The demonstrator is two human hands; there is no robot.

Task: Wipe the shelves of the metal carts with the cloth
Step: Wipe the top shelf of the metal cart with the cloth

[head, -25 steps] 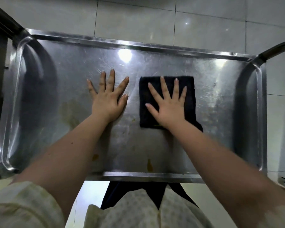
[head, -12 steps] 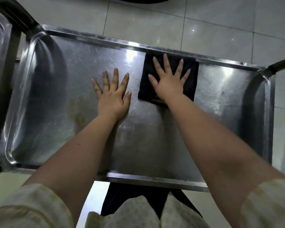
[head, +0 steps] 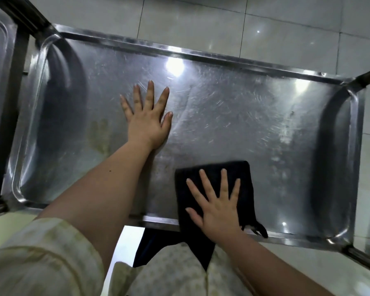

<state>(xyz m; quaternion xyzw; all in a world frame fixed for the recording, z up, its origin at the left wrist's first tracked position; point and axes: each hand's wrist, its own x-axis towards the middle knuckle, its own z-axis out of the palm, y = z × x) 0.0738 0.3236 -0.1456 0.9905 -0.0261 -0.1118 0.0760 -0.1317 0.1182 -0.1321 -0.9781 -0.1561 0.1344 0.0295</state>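
Head view: both hands flat on shelf (head: pixel 222 116), right hand (head: pixel 217 207) pressing cloth (head: pixel 247 178).

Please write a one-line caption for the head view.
Right hand presses a black cloth at the near rim of a metal cart shelf; left hand rests flat.

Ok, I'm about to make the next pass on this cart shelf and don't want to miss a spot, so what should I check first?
1. The right hand lies flat on the black cloth: ok.
2. The cloth lies wholly on the shelf: not ok, its near edge overhangs the near rim.
3. The left hand is braced on bare metal, apart from the cloth: ok.
4. Area left of the left hand clean: not ok, a yellowish stain shows there.
5. Right part of the shelf clean: not ok, whitish smears show.
6. Cloth damp enough: cannot tell.
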